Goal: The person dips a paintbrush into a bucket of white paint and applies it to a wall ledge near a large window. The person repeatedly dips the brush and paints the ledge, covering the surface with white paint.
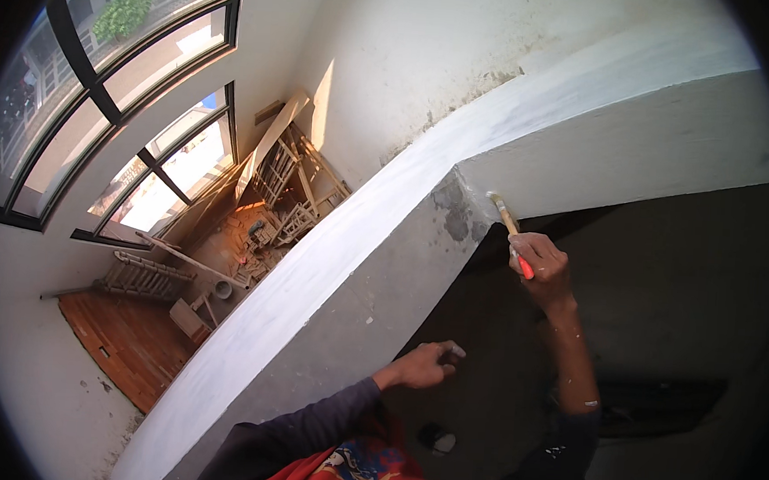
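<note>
My right hand (541, 267) is closed round a paintbrush (507, 215) with a red handle end. The bristles touch the inner corner where two faces of a low wall meet. White paint covers the top ledge (314, 236) and the right-hand face (619, 144) of this wall. On the left, the grey face (354, 304) is bare, with a dark damp patch (456, 214) by the corner. My left hand (425, 364) is beside that grey face, its fingers loosely bent and apart, with nothing seen in it. White specks dot my right forearm.
Beyond the ledge lies a lower level with a reddish wooden floor (123, 343), a bucket (223, 289) and a heap of wooden ladders and planks (287, 177). Black-framed windows (103, 95) stand at the left. A dark floor (518, 354) spreads beneath my hands.
</note>
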